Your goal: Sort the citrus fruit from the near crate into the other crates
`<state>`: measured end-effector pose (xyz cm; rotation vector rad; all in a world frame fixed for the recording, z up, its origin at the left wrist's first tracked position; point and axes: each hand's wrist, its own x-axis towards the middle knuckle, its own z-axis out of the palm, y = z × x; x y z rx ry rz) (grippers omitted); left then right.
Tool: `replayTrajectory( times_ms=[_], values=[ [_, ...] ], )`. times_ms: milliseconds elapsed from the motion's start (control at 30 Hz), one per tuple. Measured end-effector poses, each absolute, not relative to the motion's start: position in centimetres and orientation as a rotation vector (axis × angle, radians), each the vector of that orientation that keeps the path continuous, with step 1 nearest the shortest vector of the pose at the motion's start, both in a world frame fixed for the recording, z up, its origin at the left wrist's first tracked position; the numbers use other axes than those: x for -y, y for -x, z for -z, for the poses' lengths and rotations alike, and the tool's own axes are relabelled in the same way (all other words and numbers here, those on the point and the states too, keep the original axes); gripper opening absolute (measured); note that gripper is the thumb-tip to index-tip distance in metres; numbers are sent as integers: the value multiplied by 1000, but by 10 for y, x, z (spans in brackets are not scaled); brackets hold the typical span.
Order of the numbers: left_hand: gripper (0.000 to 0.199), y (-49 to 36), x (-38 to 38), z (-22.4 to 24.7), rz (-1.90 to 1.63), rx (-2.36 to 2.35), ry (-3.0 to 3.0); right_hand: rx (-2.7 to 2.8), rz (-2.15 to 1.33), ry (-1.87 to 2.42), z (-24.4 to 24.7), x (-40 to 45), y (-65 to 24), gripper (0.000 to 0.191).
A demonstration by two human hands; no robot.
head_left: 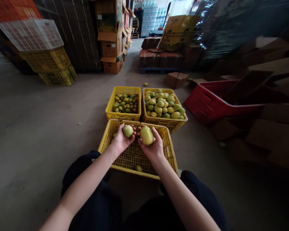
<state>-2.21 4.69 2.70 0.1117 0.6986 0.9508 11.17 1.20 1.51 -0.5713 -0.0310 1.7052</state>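
Observation:
My left hand (121,140) is closed round a small green-yellow lemon (127,131). A larger pale yellow lemon (146,135) rests in the curled fingers of my right hand (156,147). Both hands are side by side over the near yellow crate (170,150), which has a lemon (138,168) at its front edge and a few more at its left side, partly hidden by my left hand. Behind it stand a yellow crate (109,107) of small green and yellow lemons and, to its right, a crate (165,121) heaped with larger lemons.
A red crate (202,106) and loose cardboard (274,134) lie at the right. Stacked crates (48,59) stand at the back left, cardboard boxes (110,48) behind. A small box (176,79) and a single lemon (145,84) sit on the floor beyond the crates.

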Motion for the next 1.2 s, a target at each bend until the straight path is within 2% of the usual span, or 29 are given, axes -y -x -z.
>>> replayTrajectory(
  times_ms=[133,233,300,400,533,633,700,933,1100,1200],
  values=[
    [24,24,-56,-6,-935,-709,-333,17,-1691,581,-15,-13,-116,20],
    [10,16,-42,32,-689,-836,-570,15,-1671,582,-16,-14,-126,18],
    [12,8,-24,60,-403,-904,-679,9,-1663,582,-17,-14,-135,17],
    [17,-1,-6,80,-296,-889,-714,-20,-1661,578,-21,-12,-148,18],
    [3,13,-44,47,-597,-804,-689,-55,-1625,569,-29,-5,-156,19],
    [13,36,-90,10,-958,-841,-602,-76,-1587,604,-35,1,-159,18],
    [18,46,-104,-2,-1035,-947,-666,-90,-1575,639,-37,4,-160,17],
    [36,35,-45,14,-842,-1066,-1599,-125,-1603,775,-25,15,-164,14],
    [51,33,-21,1,-222,-1190,-2243,-143,-1637,958,1,27,-167,13],
    [52,35,-24,-7,-16,-1198,-2384,-198,-1642,1132,24,35,-175,10]
  ],
)
